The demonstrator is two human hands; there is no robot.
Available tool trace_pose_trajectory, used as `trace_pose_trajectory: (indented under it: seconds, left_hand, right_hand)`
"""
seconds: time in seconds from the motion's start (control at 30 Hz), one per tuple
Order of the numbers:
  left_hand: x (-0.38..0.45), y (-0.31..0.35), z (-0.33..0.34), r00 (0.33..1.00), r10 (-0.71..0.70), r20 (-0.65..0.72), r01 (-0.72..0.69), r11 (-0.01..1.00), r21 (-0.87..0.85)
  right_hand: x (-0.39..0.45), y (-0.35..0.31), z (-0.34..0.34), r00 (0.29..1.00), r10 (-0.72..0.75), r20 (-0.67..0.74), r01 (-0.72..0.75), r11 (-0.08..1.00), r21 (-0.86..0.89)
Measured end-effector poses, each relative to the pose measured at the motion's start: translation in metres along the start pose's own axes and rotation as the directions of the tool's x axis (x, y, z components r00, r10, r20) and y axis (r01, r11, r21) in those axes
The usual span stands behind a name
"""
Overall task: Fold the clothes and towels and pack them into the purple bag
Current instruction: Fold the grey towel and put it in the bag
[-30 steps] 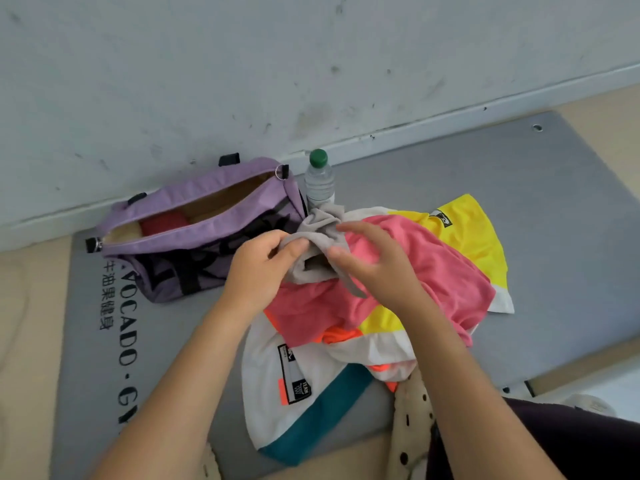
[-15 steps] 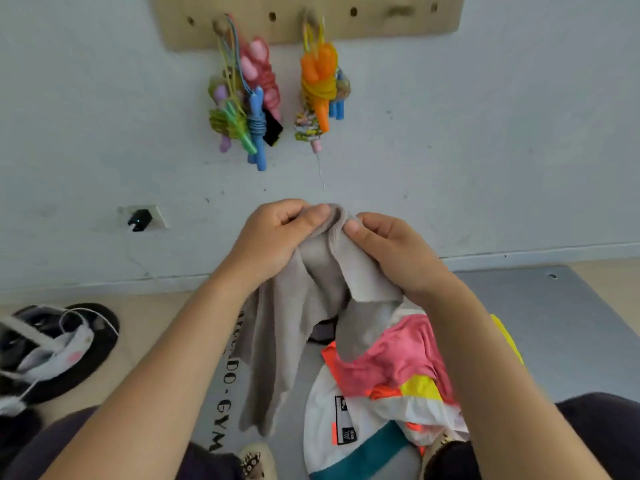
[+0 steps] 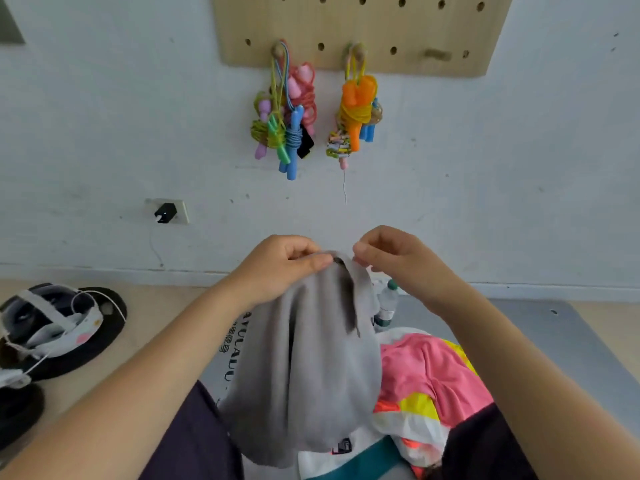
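Observation:
A grey towel (image 3: 308, 368) hangs in front of me, held up by its top edge. My left hand (image 3: 284, 268) pinches that edge on the left. My right hand (image 3: 394, 258) pinches it on the right, close beside the left. Below the towel lies a heap of clothes (image 3: 426, 386) in pink, yellow, white and teal on the grey gym mat (image 3: 540, 327). The purple bag is hidden behind the towel and my arms.
A water bottle (image 3: 386, 303) with a green cap stands behind the towel. Skipping ropes (image 3: 287, 123) hang from a wooden pegboard (image 3: 360, 29) on the wall. A headset with cables (image 3: 48, 323) lies on the floor at left. A wall socket (image 3: 166, 212) holds a black plug.
Both hands lifted the grey towel off the clothes heap and raised it. The view tilted up toward the wall, and the purple bag dropped out of sight.

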State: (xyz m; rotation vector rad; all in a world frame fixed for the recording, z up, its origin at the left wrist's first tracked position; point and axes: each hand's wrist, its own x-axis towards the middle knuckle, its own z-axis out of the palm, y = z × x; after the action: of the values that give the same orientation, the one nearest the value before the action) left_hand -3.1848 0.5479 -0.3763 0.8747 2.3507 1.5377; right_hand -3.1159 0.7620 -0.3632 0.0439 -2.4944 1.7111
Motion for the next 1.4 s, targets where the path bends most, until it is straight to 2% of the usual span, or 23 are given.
trace_pose_trajectory:
  seconds: [0.13,0.27,0.43,0.57,0.67,0.83,0.93,1.0,1.1,1.27,1.4]
  left_hand:
    - [0.004,-0.036,0.023,0.994,-0.109,0.008,0.109,0.987,-0.122]
    - [0.005,-0.057,0.036,0.980,-0.164,0.109,0.174,0.980,-0.098]
    - [0.015,-0.067,0.026,0.976,-0.160,0.150,0.183,0.971,-0.152]
    - [0.018,-0.070,0.034,0.969,-0.164,0.183,0.188,0.974,-0.127]
    - [0.016,-0.072,0.037,0.965,-0.157,0.211,0.182,0.977,-0.108]
    - [0.016,-0.071,0.037,0.973,-0.148,0.175,0.160,0.986,-0.053]
    - [0.014,-0.068,0.038,0.954,-0.167,0.248,0.173,0.985,-0.004]
    - [0.012,-0.064,0.040,0.949,-0.152,0.276,0.173,0.984,-0.052]
    - [0.012,-0.064,0.043,0.968,-0.122,0.219,0.147,0.984,-0.104]
    - [0.013,-0.067,0.035,0.989,-0.085,0.117,0.091,0.994,-0.052]
    - [0.017,-0.072,0.026,0.990,-0.130,-0.047,0.120,0.977,-0.174]
  right_hand:
    - [0.003,0.038,0.021,0.999,-0.015,0.046,0.011,0.996,0.086]
    - [0.004,0.067,0.036,0.989,0.053,0.139,-0.054,0.999,0.000]
    - [0.015,0.075,0.027,0.994,0.022,0.104,-0.023,1.000,0.013]
    - [0.017,0.074,0.032,0.989,0.020,0.145,-0.027,0.999,0.048]
    - [0.015,0.075,0.037,0.986,0.013,0.166,-0.015,1.000,0.014]
    - [0.014,0.075,0.034,0.990,0.013,0.137,0.000,0.996,-0.093]
    - [0.013,0.074,0.032,0.991,0.020,0.130,-0.009,0.996,-0.085]
    - [0.012,0.074,0.034,0.987,0.051,0.155,-0.041,0.997,-0.068]
    - [0.011,0.075,0.036,0.983,0.074,0.168,-0.059,0.994,-0.092]
    - [0.008,0.075,0.030,0.981,0.099,0.166,-0.080,0.990,-0.115]
    - [0.010,0.076,0.019,0.986,0.127,0.105,-0.118,0.989,-0.084]
